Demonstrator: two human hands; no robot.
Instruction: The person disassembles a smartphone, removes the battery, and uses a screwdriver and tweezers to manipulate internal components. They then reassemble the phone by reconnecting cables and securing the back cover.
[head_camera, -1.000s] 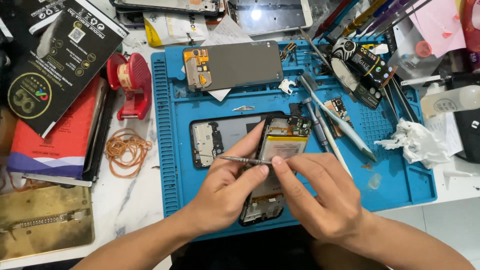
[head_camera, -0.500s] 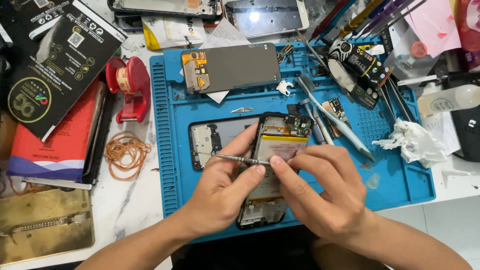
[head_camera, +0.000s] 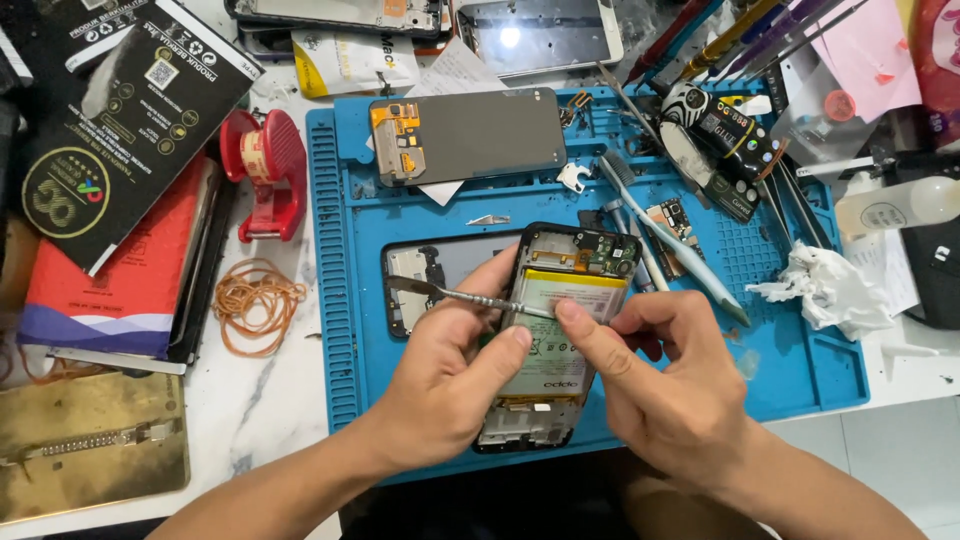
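The opened phone (head_camera: 558, 340) lies face down on the blue work mat (head_camera: 800, 370), back cover removed, with its battery (head_camera: 556, 335) and the green circuit board at the top end exposed. The step in hand appears to be work at the battery's upper edge: a thin metal pry tool (head_camera: 455, 294) lies across the frame from the left, its tip at the top left corner of the battery. The left hand (head_camera: 450, 400) is closed on the phone's left side, thumb pressed down on the battery face and fingers wrapped over the frame edge, with the tool shaft pinned above the index finger. The right hand (head_camera: 665, 385) is closed over the phone's right side, its index finger laid on the battery label just beside the left thumb; whether it grips the frame beneath cannot be told. The two hands meet over the middle of the phone, nearly touching at the fingertips. As a judgement, the next move calls for a steady clamp on the frame and light, shallow leverage at the tool tip, kept flat so that the battery skin is not pierced and the board above is not scraped. A second phone frame (head_camera: 430, 275) lies on the mat just behind the left hand, and a grey back panel (head_camera: 470, 135) lies further up the mat, well apart. A toothbrush (head_camera: 665, 235) rests diagonally beside the phone's upper right corner, a crumpled tissue (head_camera: 825, 285) lies at the mat's right edge, and a red tape dispenser (head_camera: 268, 175) stands on the counter (head_camera: 260, 400) left of the mat
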